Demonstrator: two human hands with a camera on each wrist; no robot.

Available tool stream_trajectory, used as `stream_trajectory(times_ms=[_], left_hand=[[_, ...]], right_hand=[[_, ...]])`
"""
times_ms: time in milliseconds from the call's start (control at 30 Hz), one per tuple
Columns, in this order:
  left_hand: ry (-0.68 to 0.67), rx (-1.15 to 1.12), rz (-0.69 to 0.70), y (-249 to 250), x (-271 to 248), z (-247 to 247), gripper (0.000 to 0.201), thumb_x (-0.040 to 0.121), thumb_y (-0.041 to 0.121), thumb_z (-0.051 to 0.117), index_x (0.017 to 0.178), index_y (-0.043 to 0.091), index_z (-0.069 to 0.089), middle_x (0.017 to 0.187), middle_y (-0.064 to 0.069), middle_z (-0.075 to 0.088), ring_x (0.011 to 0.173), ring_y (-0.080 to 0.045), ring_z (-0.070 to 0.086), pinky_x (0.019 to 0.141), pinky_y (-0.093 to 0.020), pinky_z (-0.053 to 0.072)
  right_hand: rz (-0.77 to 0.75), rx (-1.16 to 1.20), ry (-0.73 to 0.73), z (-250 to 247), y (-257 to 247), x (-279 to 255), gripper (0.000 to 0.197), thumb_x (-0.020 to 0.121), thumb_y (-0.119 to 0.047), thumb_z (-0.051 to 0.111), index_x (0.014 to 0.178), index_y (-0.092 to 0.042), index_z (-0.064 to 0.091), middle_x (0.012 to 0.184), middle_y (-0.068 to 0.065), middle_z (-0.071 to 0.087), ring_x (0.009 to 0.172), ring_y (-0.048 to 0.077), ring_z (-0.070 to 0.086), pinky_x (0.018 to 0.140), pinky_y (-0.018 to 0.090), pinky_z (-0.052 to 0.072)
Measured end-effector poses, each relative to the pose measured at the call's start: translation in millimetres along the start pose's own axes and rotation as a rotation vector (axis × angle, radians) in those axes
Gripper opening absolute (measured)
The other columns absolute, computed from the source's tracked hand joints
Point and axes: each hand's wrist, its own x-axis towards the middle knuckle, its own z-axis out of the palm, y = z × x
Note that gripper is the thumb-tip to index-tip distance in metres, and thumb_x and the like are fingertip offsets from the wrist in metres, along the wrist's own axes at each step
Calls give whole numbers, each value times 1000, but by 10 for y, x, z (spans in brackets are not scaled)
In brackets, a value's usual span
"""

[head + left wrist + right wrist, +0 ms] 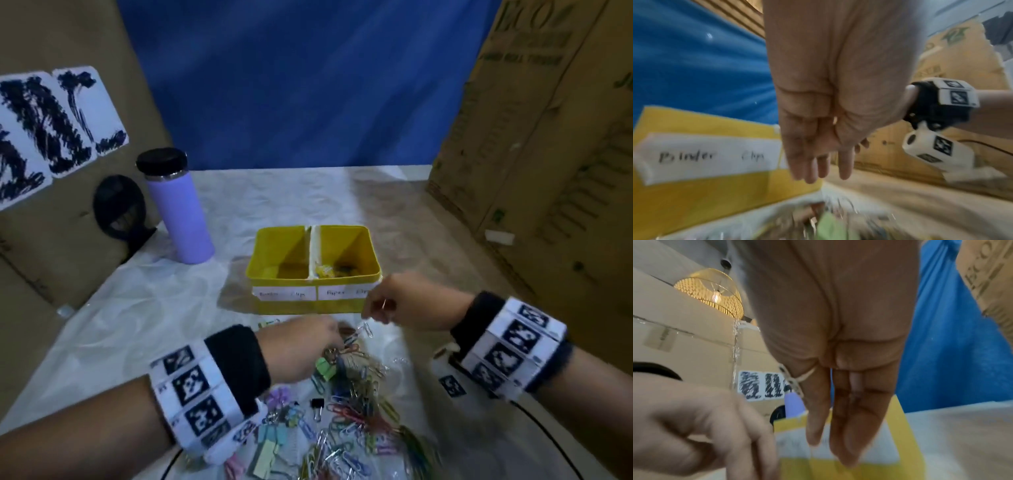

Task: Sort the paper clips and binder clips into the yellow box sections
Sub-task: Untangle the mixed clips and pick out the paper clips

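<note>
The yellow box (308, 307) stands mid-table, split by a white divider, its left section labelled "Binder Clips" (711, 156) and its right "Paper Clips". A few clips lie in the right section; the left looks bare. A mixed pile of coloured paper clips and binder clips (356, 407) lies in front of it. My left hand (337, 339) hangs over the pile's far edge with straight fingers (809, 170) pointing down and nothing in them. My right hand (371, 313) hovers at the box's front right corner, pinching silver paper clips (365, 329) that dangle below it.
A purple bottle (181, 212) with a black lid stands left of the box, beside a black object (118, 209). Cardboard walls (548, 137) close in both sides, and a blue sheet hangs behind. A black cable runs along the near right edge.
</note>
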Motion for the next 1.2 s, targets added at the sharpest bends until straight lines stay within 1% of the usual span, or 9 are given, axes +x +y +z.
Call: stream_trajectory(times_ms=[133,233,367,467,600,700,900,1067,1200], left_hand=[[-235,102,-63,5,-112,236,85,81,-16,36,149,24,6,158,-1,12,141,-26,23,107,-42,36],[-231,105,-189,-58,-216,247,90,81,-13,42,149,25,-3,157,-7,17,140,-28,28,109,-41,36],[-312,219,-271,-241,-334,276,74,84,-1,46,148,14,13,154,-8,21,140,-26,26,113,-43,31],[-211,183,-309,-317,-379,257,62,83,-4,37,142,10,28,145,-9,33,131,-26,38,104,-41,41],[54,174,-167,-71,-282,220,61,76,-12,37,134,9,39,133,-7,42,120,-23,45,96,-36,45],[-54,149,-16,132,-210,289,68,78,-12,35,140,16,35,145,-3,36,129,-23,41,101,-40,44],[-261,269,4,-69,-315,434,85,84,-10,32,148,34,-3,160,7,-9,148,-20,5,116,-43,22],[-162,269,-74,-67,-355,388,74,83,-9,35,147,23,20,160,-3,0,148,-24,5,119,-44,18],[-51,297,8,137,-241,444,75,82,-13,35,146,23,20,157,-8,14,143,-28,18,115,-46,25]], right_hand=[[28,-103,-209,423,-3,125,52,89,4,42,136,-18,46,143,7,47,130,26,46,105,31,37],[-12,-221,-308,591,-31,139,62,89,0,40,147,-17,24,157,8,22,138,28,33,114,34,30],[-29,-229,-319,624,-44,30,51,89,-2,41,139,-12,40,146,10,42,132,28,42,112,35,35],[-46,-256,-288,626,-15,-19,47,85,4,42,128,-11,52,134,11,55,124,29,50,106,38,41],[-108,-208,-207,629,-100,17,61,86,6,42,141,-20,38,152,3,34,137,25,37,114,33,32],[-149,-237,-259,704,-108,34,63,89,3,40,144,-25,29,157,-1,24,137,24,37,113,33,32],[36,-261,-287,642,116,-188,65,86,1,48,145,-17,27,154,3,30,135,25,40,111,36,36],[50,-133,-218,708,119,-349,64,83,0,52,142,-15,34,146,7,40,131,25,43,109,34,38],[-2,-98,-153,786,26,-307,73,83,6,45,147,-21,20,157,5,17,137,26,36,111,35,36]])
